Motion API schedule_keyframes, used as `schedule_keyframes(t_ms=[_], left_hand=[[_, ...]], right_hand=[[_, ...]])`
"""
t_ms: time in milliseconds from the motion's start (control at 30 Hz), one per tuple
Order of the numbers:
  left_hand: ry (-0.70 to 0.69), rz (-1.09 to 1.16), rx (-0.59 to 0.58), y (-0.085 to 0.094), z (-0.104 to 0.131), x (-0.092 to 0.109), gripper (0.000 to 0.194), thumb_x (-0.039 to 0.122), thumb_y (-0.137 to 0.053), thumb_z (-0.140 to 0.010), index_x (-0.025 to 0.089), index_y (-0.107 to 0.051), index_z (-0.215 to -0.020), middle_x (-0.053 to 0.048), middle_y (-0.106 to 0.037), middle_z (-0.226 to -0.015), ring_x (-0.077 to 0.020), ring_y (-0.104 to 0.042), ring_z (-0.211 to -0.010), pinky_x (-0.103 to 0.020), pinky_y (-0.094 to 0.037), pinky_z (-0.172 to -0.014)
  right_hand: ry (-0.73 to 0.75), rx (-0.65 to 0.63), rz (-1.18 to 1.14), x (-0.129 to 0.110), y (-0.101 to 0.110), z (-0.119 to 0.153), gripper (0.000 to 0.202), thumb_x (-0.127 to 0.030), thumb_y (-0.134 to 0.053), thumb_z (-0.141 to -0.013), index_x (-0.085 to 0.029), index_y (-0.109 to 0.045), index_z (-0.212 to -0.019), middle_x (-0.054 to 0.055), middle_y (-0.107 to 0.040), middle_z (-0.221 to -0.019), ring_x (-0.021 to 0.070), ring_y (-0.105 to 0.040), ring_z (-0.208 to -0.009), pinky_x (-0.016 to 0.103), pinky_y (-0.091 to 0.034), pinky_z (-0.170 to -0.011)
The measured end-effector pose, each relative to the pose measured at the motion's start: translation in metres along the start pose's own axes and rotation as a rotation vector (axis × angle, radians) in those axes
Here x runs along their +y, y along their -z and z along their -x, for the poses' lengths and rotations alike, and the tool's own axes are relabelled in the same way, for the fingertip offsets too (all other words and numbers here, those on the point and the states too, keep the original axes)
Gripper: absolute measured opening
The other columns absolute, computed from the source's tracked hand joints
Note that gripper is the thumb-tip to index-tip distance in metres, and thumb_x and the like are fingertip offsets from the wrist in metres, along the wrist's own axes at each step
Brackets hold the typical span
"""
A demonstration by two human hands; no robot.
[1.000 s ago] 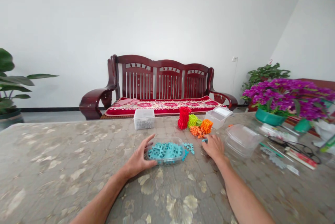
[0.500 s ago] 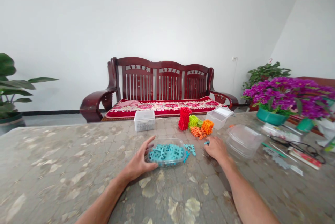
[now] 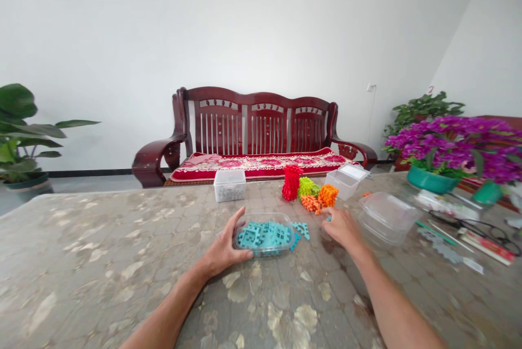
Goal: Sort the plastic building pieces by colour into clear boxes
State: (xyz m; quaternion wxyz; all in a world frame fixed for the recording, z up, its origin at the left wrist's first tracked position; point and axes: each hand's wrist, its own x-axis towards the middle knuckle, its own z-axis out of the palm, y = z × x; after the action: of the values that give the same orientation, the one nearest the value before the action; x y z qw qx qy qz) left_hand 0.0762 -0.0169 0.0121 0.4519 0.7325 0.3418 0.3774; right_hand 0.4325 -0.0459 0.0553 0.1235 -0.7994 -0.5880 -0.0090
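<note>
Sofa (image 3: 267, 120) beyond the far edge of the table (image 3: 89, 251); flowers (image 3: 457, 142) toward the table's far right corner. My left hand (image 3: 222, 251) curls round the left end of the tub (image 3: 267, 254), thumb at its near side, fingers gripping the end. My right hand (image 3: 342, 229) rests to the right of the tub, fingers bent and close together over a teal bit (image 3: 329, 218); whether they pinch it, I cannot tell. Clear container (image 3: 387, 216) just right of that hand; open box (image 3: 345, 185) and white box (image 3: 229, 186) near the far edge. Tub sits mid-table, short of the far edge, upright, with teal pieces (image 3: 263, 235) inside. Red stack (image 3: 291, 181) between the two boxes, lime cluster (image 3: 305, 187) beside it, then the orange lump (image 3: 328, 195), with orange pieces (image 3: 311, 204) in front. State of things, by my reading: red, lime and orange look gathered or joined outside the boxes; most of the visible teal lies in the tub, apparently unbuilt. Outside it, the loose teal pieces (image 3: 300, 229) lie beside its right end, and the bit at my fingertips is apart from them.
</note>
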Motion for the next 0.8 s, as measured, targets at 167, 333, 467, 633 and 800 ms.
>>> schedule_keyframes(t_ms=[167,333,467,633,800], left_hand=[[-0.004,0.014,-0.001,0.001,0.0,-0.001,0.12,0.072,-0.077,-0.062,0.022,-0.019,-0.155,-0.02,-0.027,-0.158,-0.0391,-0.039,-0.139,-0.052,-0.035,-0.114],[0.011,0.024,0.002,0.0,0.0,0.0,0.12,0.071,-0.078,-0.06,0.021,-0.021,-0.153,-0.021,-0.028,-0.157,-0.0383,-0.04,-0.138,-0.052,-0.035,-0.114],[0.007,0.044,0.008,-0.001,0.001,0.003,0.119,0.068,-0.081,-0.06,0.02,-0.023,-0.152,-0.021,-0.029,-0.156,-0.0383,-0.041,-0.137,-0.052,-0.034,-0.114],[0.003,0.053,0.012,-0.001,0.001,0.002,0.115,0.062,-0.084,-0.06,0.022,-0.026,-0.151,-0.018,-0.031,-0.156,-0.0376,-0.043,-0.136,-0.053,-0.035,-0.113],[-0.014,0.063,0.022,-0.001,0.001,-0.003,0.113,0.057,-0.085,-0.06,0.022,-0.028,-0.151,-0.017,-0.033,-0.155,-0.0375,-0.043,-0.135,-0.052,-0.037,-0.113]], right_hand=[[-0.011,-0.092,0.049,0.01,-0.002,0.001,0.05,-0.03,-0.059,-0.074,-0.02,-0.066,-0.123,0.013,-0.067,-0.122,0.0322,-0.061,-0.111,0.037,-0.044,-0.086],[-0.026,-0.118,0.097,0.012,-0.009,0.0,0.049,-0.022,-0.055,-0.076,-0.017,-0.064,-0.124,0.017,-0.067,-0.118,0.0327,-0.061,-0.11,0.036,-0.044,-0.085],[-0.046,-0.109,0.13,0.016,-0.013,-0.003,0.046,-0.021,-0.052,-0.08,-0.018,-0.063,-0.125,0.018,-0.069,-0.114,0.0317,-0.064,-0.106,0.036,-0.044,-0.083],[-0.063,-0.099,0.146,0.019,-0.015,-0.004,0.047,-0.02,-0.053,-0.078,-0.014,-0.062,-0.124,0.021,-0.069,-0.112,0.0337,-0.066,-0.104,0.037,-0.045,-0.081],[-0.023,-0.033,-0.106,0.008,-0.01,-0.004,0.048,-0.027,-0.061,-0.074,-0.016,-0.064,-0.12,0.016,-0.072,-0.111,0.03,-0.067,-0.103,0.034,-0.047,-0.084]])
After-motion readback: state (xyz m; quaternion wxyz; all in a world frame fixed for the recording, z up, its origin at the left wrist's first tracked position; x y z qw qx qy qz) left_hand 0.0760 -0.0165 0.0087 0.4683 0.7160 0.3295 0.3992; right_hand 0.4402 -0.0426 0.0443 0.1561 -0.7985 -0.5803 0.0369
